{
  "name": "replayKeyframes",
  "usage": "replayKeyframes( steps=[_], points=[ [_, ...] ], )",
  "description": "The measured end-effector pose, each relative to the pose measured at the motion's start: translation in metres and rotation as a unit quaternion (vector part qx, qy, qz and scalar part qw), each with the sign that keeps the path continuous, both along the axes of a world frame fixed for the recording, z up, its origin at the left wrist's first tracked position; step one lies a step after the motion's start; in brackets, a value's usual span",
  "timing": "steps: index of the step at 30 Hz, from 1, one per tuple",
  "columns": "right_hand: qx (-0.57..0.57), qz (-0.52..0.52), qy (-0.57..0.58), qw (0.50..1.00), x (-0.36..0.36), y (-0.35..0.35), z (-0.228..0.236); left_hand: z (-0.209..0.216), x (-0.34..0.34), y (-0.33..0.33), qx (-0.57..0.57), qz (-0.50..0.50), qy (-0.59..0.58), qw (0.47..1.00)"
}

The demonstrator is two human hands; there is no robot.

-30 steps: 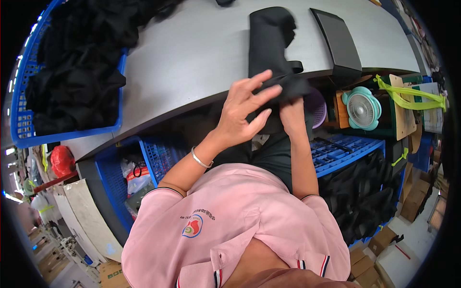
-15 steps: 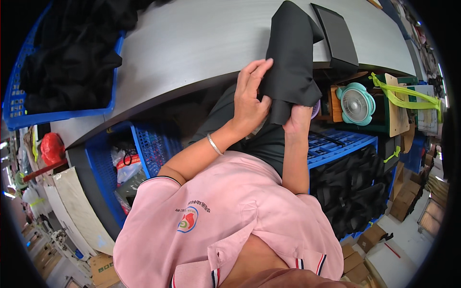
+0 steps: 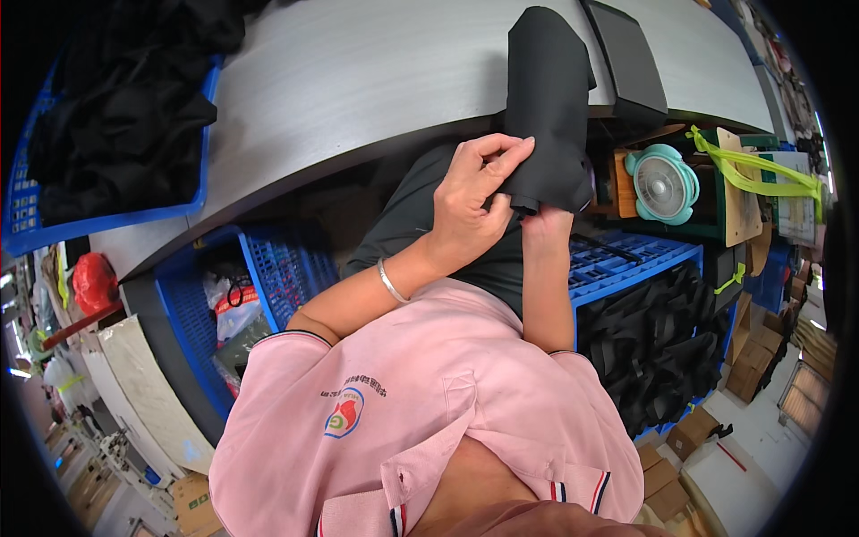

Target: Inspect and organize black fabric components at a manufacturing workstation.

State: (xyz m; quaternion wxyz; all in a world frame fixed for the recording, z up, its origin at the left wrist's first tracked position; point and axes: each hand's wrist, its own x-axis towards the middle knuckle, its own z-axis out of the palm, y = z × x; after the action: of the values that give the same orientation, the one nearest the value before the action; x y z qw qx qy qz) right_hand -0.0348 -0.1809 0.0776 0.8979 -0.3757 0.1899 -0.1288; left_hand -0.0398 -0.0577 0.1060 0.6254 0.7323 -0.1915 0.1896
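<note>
A black fabric piece (image 3: pixel 548 98), shaped like a flattened tube, stretches from my lap over the table's near edge. My left hand (image 3: pixel 472 192) pinches its left side near the lower end, thumb and fingers at the cloth's edge. At that lower end, the cloth covers most of my right hand (image 3: pixel 546 225); only the wrist and part of the palm show, and its fingers are hidden. Right of the fabric on the tabletop lies a dark flat panel (image 3: pixel 629 67).
The grey table (image 3: pixel 376 80) curves across the front. A blue basket (image 3: pixel 116 217) heaped with black cloth stands at far left. Under the table is another blue basket (image 3: pixel 277 277). To my right are a blue crate (image 3: pixel 640 286) with black pieces and a small teal fan (image 3: pixel 664 183).
The lower end of the fabric has come down over my right hand, covering more of it. My left hand has shifted slightly down, its fingers now closed in a pinch on the cloth.
</note>
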Motion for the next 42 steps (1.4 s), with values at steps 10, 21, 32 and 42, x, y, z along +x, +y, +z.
replayKeyframes(
  steps=[10,21,32,42],
  points=[
    [-0.033,-0.034,0.012,0.999,0.007,0.009,0.008,-0.007,-0.001,0.004,0.006,0.002,0.011,1.000],
    [-0.029,-0.021,-0.039,0.999,0.014,0.005,-0.028,-0.013,0.003,0.021,-0.001,-0.050,0.030,0.998],
    [-0.380,0.022,-0.062,0.923,0.020,0.000,-0.136,-0.058,0.015,0.045,0.079,0.023,0.092,0.992],
    [-0.521,0.190,0.077,0.829,0.030,-0.002,-0.052,-0.081,0.019,0.045,-0.010,0.063,0.170,0.983]
  ],
)
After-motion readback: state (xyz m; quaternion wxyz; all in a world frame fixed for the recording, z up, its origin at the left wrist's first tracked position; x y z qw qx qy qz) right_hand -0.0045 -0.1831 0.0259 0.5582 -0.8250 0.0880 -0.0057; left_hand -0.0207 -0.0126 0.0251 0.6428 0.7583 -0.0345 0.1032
